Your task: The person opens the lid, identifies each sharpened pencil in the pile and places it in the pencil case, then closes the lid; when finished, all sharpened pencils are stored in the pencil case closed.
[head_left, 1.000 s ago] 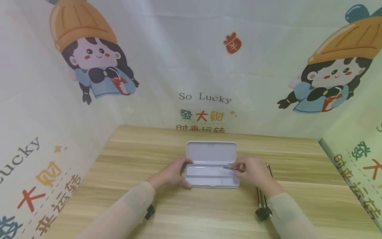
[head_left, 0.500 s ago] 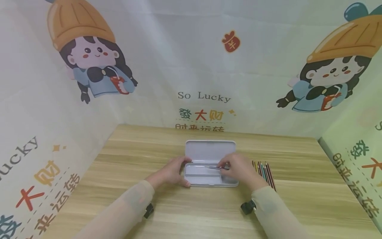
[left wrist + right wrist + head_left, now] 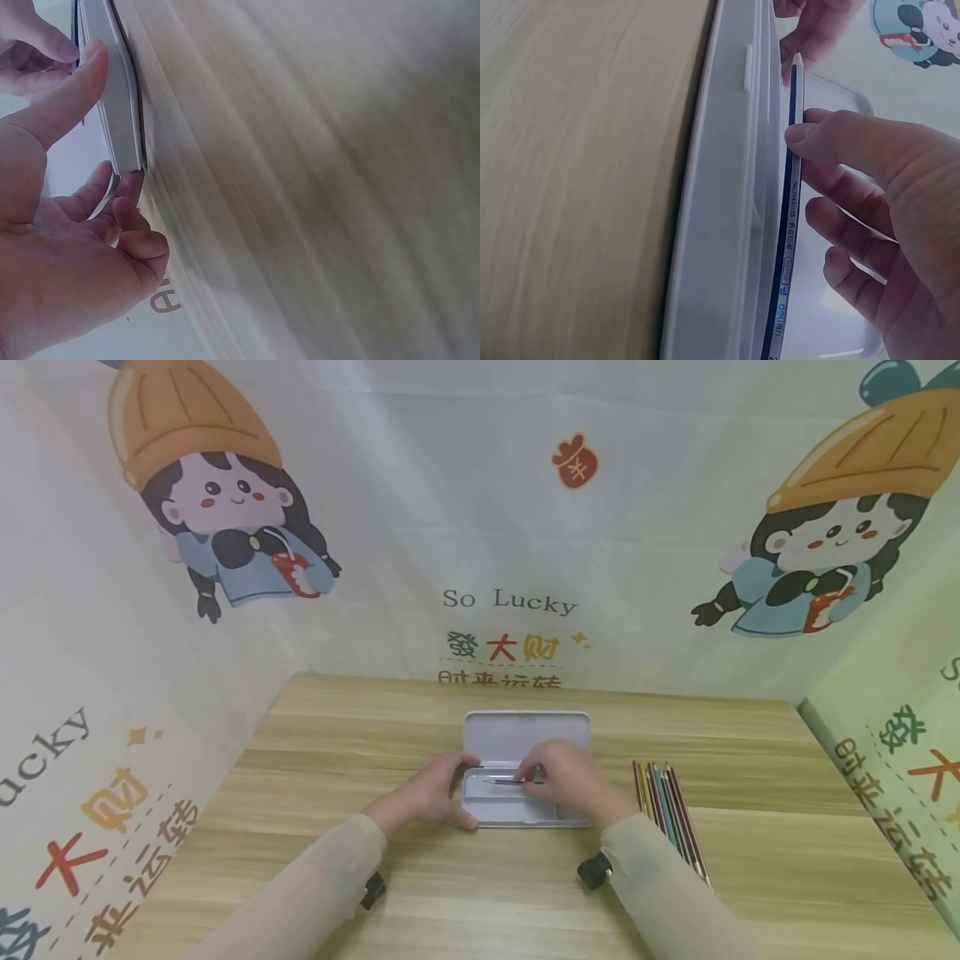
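A white pencil case point(image 3: 510, 812) lies on the table with its lid point(image 3: 525, 735) raised at the back. My left hand point(image 3: 431, 789) grips its left end, the thumb at the front corner and the fingers at the back. Over the long rear compartment, my right hand point(image 3: 566, 777) pinches a blue and white pencil point(image 3: 787, 225) between thumb and forefinger. The pencil runs roughly along the case's length, its sharpened tip toward the left hand. The case's right end is partly hidden behind my right hand in the head view.
Several coloured pencils point(image 3: 667, 810) lie side by side on the wooden table point(image 3: 765, 843), right of the case and partly behind the right sleeve. A printed cloth point(image 3: 390, 543) hangs behind the table and along both sides.
My right hand has moved left with the pencil, from the case's right end to over its rear compartment. More of the coloured pencils now shows. The left hand keeps its grip.
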Demonstrator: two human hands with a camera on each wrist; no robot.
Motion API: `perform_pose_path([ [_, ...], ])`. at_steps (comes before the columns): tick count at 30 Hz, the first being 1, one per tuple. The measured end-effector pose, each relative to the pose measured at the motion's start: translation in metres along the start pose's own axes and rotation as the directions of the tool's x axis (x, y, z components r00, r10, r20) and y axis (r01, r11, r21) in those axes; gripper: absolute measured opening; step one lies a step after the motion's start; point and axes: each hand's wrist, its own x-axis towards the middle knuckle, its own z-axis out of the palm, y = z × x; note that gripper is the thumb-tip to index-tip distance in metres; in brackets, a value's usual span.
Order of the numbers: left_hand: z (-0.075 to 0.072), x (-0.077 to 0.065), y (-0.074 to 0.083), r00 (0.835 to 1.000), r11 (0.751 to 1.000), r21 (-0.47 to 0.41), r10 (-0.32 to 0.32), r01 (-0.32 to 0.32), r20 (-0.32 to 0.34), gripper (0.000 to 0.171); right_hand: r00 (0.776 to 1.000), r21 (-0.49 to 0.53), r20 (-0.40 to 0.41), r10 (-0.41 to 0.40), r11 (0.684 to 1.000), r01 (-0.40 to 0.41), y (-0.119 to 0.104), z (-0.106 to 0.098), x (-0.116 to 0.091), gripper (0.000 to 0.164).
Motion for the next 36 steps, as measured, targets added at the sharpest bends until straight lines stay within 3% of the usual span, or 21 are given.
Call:
perform_pose_path([
  [8, 0.0, 0.001, -0.002, 1.0, 1.0, -0.006, 0.006, -0.006, -0.002, 0.095, 1.0, -0.006, 0.009, -0.01, 1.0, 0.01, -0.008, 0.007, 0.009, 0.009],
  [14, -0.001, 0.002, -0.002, 1.0, 1.0, -0.006, 0.027, -0.027, 0.002, 0.093, 0.999, 0.012, 0.048, 0.025, 1.0, -0.026, -0.011, 0.013, 0.015, 0.01],
  [23, 0.0, 0.0, -0.003, 1.0, 1.0, -0.016, 0.004, -0.004, 0.007, 0.095, 0.994, 0.056, 0.103, 0.041, 0.997, -0.047, -0.011, 0.019, 0.02, 0.011],
  [36, 0.001, 0.0, -0.002, 1.0, 1.0, -0.011, -0.003, 0.003, -0.016, 0.092, 0.998, 0.172, 0.06, 0.027, 0.984, -0.037, -0.004, 0.014, 0.011, 0.013],
])
